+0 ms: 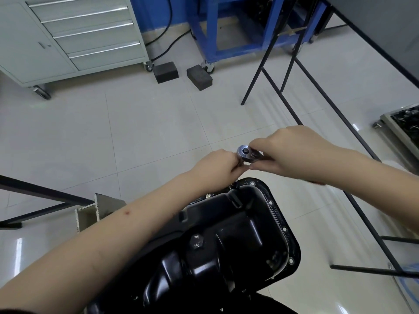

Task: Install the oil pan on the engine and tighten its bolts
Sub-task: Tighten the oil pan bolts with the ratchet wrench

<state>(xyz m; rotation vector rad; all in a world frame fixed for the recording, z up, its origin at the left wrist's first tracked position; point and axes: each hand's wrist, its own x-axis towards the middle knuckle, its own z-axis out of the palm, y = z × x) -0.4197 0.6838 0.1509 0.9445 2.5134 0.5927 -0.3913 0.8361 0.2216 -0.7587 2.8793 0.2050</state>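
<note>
The black oil pan (pixel 229 234) lies bottom-up in front of me, with bolt holes along its right flange and a drain plug (pixel 196 241) on its side. A bolt head (pixel 208 196) shows on the far left flange. Above the pan's far corner both hands meet on a chrome ratchet (pixel 245 152). My left hand (pixel 218 165) grips the part under the ratchet head; what it holds there is hidden. My right hand (pixel 292 152) pinches the ratchet just behind its head, and the handle is covered by the hand.
A grey drawer cabinet on casters (pixel 74 37) stands at the back left, a blue steel stand (pixel 229 30) behind, with two black blocks (pixel 166 72) on the tiled floor. Black table legs (pixel 317 91) run along the right. A metal beam end (pixel 99 209) sits left of the pan.
</note>
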